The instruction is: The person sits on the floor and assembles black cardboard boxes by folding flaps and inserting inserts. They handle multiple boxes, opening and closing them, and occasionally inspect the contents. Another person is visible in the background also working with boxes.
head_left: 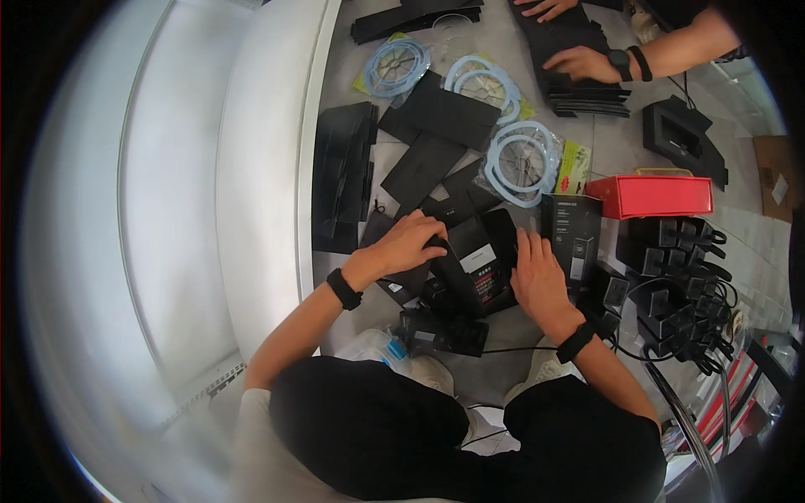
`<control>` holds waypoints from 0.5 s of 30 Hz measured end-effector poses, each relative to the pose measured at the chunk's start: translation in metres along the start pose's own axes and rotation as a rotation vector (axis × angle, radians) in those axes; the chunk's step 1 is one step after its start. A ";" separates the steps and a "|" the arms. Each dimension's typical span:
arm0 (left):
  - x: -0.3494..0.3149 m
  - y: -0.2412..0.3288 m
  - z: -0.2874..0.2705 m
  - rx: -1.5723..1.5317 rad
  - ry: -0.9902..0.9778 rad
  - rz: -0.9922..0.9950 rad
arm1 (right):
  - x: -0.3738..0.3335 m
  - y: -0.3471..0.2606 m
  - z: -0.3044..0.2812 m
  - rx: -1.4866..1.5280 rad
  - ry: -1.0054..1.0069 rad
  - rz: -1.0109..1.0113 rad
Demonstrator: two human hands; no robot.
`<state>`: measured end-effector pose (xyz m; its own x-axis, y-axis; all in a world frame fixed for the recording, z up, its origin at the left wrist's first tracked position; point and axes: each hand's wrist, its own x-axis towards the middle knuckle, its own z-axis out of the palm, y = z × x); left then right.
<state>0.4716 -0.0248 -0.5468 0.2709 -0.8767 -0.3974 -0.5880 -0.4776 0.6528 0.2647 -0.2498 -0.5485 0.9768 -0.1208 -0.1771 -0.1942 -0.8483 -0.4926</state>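
A black cardboard box with a white label and red print lies in front of me between my hands, its flaps raised. My left hand is closed on the box's left edge, thumb and fingers round a black panel. On the other side, my right hand rests against the box's right side with its fingers stretched out. Just beyond that hand stands another black printed box. Several small black devices lie below the box, near my feet; their exact kind is hard to make out.
Flat black cartons and light-blue rings in plastic bags lie farther off. A red box and black devices with cables are at the right. Another person's hand touches a black stack. A white cabinet borders the left.
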 end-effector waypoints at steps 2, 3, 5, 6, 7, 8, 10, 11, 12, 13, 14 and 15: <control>-0.003 -0.003 0.000 -0.035 0.023 -0.014 | -0.005 0.009 0.021 -0.037 -0.085 0.036; -0.004 -0.004 0.001 -0.052 0.035 -0.022 | -0.005 0.013 0.028 -0.038 -0.112 0.043; -0.004 -0.007 0.003 -0.074 0.031 -0.077 | -0.001 0.015 0.035 -0.043 -0.165 0.057; -0.004 -0.007 0.006 -0.086 0.029 -0.104 | 0.002 0.015 0.035 0.015 -0.217 0.111; -0.004 -0.005 0.010 -0.138 0.080 -0.125 | 0.006 0.016 0.032 0.073 -0.268 0.166; -0.004 -0.004 0.015 -0.188 0.131 -0.149 | 0.009 0.013 0.028 0.133 -0.320 0.218; -0.004 -0.003 0.022 -0.230 0.212 -0.208 | 0.011 0.007 0.020 0.251 -0.196 0.165; -0.005 -0.006 0.025 -0.214 0.222 -0.217 | 0.011 0.005 0.014 0.306 -0.132 0.140; -0.005 -0.009 0.028 -0.198 0.231 -0.225 | 0.012 0.001 0.009 0.352 -0.098 0.108; -0.006 -0.012 0.030 -0.182 0.241 -0.234 | 0.014 -0.006 0.004 0.397 -0.064 0.075; -0.003 -0.012 0.025 -0.232 0.226 -0.244 | 0.015 -0.011 -0.001 0.440 -0.021 0.045; 0.000 -0.012 0.018 -0.282 0.212 -0.253 | 0.015 -0.014 -0.005 0.467 -0.019 0.029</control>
<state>0.4652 -0.0181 -0.5667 0.5474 -0.7080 -0.4461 -0.2593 -0.6504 0.7140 0.2828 -0.2426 -0.5402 0.9694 -0.1280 -0.2095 -0.2455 -0.5218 -0.8170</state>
